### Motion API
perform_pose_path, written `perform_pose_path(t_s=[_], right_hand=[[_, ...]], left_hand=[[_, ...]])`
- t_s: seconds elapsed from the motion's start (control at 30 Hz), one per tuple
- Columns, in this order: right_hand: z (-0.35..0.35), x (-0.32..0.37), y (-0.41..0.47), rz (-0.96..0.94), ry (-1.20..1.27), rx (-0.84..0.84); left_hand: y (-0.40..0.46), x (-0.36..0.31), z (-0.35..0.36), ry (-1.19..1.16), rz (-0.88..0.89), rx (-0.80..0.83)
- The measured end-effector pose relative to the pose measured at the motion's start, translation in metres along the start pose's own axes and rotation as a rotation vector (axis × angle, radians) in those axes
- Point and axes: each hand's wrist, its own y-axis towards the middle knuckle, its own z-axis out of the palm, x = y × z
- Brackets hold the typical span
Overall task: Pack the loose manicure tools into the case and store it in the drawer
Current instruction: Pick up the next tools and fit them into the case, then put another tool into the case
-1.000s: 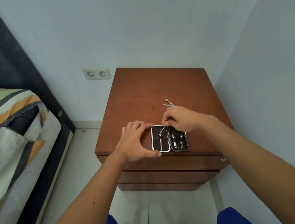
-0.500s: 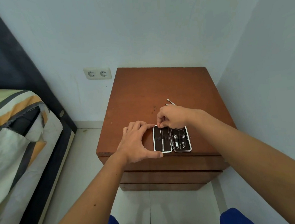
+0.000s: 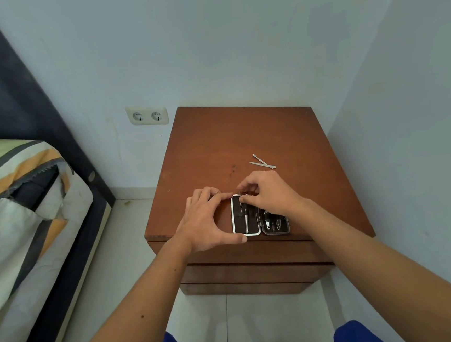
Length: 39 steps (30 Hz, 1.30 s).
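Manicure case [image 3: 259,217] lies open by the nightstand's [image 3: 243,136] front edge; left hand [image 3: 209,221] brackets its left side, fingers spread, while right hand [image 3: 268,194] pinches a thin tool [image 3: 240,196] above it.

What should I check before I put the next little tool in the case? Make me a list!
1. Case open and flat on the nightstand: ok.
2. Left hand steadying the case's left edge: ok.
3. Thin tool in the right hand fully seated in its slot: cannot tell, the fingers hide it.
4. All loose tools packed: not ok, two metal tools lie crossed behind the case.
5. Right half of the case holds tools: ok.
6. Drawer open for storing: not ok, the drawers look shut.
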Motion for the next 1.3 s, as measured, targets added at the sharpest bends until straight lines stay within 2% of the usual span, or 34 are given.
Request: perform_pose_path(t_s=[0.37, 0.73, 0.8, 0.9, 1.07, 1.17, 1.3], right_hand=[[0.001, -0.001, -0.025, -0.106, -0.089, 0.017], [0.004, 0.002, -0.037, -0.083, -0.066, 0.068], [0.002, -0.002, -0.035, -0.066, 0.008, 0.019], [-0.009, -0.013, -0.025, 0.037, 0.182, -0.159], [-0.033, -0.050, 0.004, 0.272, 0.136, -0.424], [-0.034, -0.068, 0.022, 0.353, 0.072, -0.416], [-0.030, -0.074, 0.030, 0.354, 0.045, -0.360]], left_hand=[[-0.001, -0.001, 0.000, 0.009, -0.005, 0.011], [-0.002, -0.001, 0.000, 0.001, -0.001, 0.005], [-0.001, -0.001, 0.001, -0.001, 0.000, 0.001], [0.000, 0.000, 0.001, -0.002, -0.001, -0.006], [-0.001, 0.000, 0.002, -0.001, 0.002, 0.001], [0.000, 0.001, 0.002, 0.004, 0.001, 0.004], [0.000, 0.001, 0.001, 0.011, 0.004, 0.000]])
